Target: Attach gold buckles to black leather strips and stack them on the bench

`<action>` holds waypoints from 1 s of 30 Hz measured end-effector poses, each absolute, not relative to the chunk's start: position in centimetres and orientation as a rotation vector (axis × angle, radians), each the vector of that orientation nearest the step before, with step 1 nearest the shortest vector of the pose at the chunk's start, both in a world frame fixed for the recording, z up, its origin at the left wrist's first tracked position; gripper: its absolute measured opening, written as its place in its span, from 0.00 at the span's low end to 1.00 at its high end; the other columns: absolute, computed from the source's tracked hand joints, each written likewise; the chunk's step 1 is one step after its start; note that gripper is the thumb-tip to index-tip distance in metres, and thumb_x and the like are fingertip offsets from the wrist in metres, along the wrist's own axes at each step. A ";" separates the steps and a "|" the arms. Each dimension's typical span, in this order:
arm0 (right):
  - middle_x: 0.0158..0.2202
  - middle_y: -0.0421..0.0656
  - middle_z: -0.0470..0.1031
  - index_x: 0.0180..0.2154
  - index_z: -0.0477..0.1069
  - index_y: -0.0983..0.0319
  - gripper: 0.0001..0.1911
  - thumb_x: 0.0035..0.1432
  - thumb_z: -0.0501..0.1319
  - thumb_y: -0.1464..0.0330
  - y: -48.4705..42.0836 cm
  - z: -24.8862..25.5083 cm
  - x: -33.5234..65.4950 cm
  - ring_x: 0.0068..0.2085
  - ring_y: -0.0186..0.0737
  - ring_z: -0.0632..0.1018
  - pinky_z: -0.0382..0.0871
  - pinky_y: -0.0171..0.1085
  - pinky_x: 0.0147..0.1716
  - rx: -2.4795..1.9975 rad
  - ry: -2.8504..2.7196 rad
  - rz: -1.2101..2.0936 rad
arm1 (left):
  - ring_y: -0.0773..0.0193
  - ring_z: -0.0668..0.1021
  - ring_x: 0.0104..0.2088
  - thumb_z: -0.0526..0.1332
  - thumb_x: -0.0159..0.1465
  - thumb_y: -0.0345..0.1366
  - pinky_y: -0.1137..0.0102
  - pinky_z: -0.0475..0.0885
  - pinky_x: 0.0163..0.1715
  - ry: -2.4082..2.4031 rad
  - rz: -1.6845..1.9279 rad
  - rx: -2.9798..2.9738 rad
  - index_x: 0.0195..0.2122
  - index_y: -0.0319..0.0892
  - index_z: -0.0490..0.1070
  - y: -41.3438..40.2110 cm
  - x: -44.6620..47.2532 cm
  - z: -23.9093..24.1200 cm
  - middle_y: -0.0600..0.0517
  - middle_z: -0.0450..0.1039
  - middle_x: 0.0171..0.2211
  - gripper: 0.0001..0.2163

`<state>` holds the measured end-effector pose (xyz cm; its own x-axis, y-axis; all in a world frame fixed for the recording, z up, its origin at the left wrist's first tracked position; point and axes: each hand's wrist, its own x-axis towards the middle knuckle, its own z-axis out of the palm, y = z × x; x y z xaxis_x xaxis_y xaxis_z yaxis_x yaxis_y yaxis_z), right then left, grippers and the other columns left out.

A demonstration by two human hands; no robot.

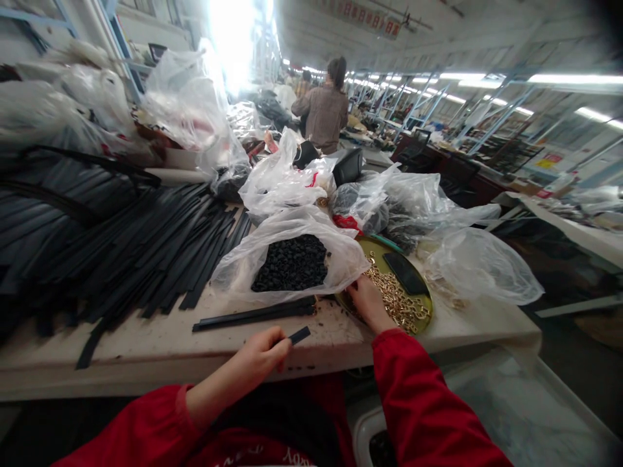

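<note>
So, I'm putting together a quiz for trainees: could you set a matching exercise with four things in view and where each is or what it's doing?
1. left hand
2. right hand
3. small black pieces
4. gold-coloured metal pieces

A. heaped in the open plastic bag
B. at the left side of the round tray
C. spread loose across the tray
D. holding a short black strip

Pairs: 1-D; 2-B; 3-A; 4-C

Wears a red garment point(335, 395) with long, creased sleeves point(433, 402) on both sides of a black front patch point(277, 421); shows white, script-like lettering point(296, 458) just below that patch; leaves left hand point(267, 350) and right hand point(367, 301) bare.
</note>
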<state>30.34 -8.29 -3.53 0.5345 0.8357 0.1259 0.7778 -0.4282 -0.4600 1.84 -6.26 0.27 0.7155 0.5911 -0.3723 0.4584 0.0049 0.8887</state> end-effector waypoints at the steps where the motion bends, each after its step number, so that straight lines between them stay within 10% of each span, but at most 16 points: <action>1: 0.34 0.50 0.74 0.32 0.70 0.65 0.06 0.50 0.56 0.70 -8.8 -3.1 30.0 0.37 0.45 0.73 0.62 0.39 0.37 -2.283 -1.290 0.171 | 0.70 0.62 0.19 0.48 0.56 0.43 0.75 0.57 0.21 0.854 0.137 1.634 0.22 0.41 0.59 -6.3 1.7 0.3 0.58 0.59 0.18 0.12; 12: 0.26 0.39 0.74 0.38 0.69 0.61 0.21 0.41 0.68 0.59 -12.6 -0.5 16.9 0.23 0.32 0.73 0.67 0.34 0.25 -1.388 -0.763 1.292 | 0.70 0.67 0.24 0.51 0.59 0.38 0.76 0.61 0.24 0.842 0.404 1.707 0.32 0.38 0.68 -5.3 1.0 1.8 0.55 0.67 0.24 0.10; 30: 0.25 0.39 0.71 0.44 0.66 0.62 0.17 0.56 0.54 0.60 -12.5 -2.3 14.5 0.22 0.32 0.71 0.65 0.32 0.22 -1.528 -1.100 1.110 | 0.69 0.66 0.26 0.55 0.55 0.40 0.76 0.60 0.25 0.827 0.243 1.592 0.30 0.36 0.69 -4.6 0.4 -0.4 0.56 0.66 0.25 0.11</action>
<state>14.53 -12.51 -2.33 0.1937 0.9697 -0.1492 0.1400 -0.1778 -0.9741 0.41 -4.56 -0.41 0.7194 0.6275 -0.2978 0.3667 0.0210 0.9301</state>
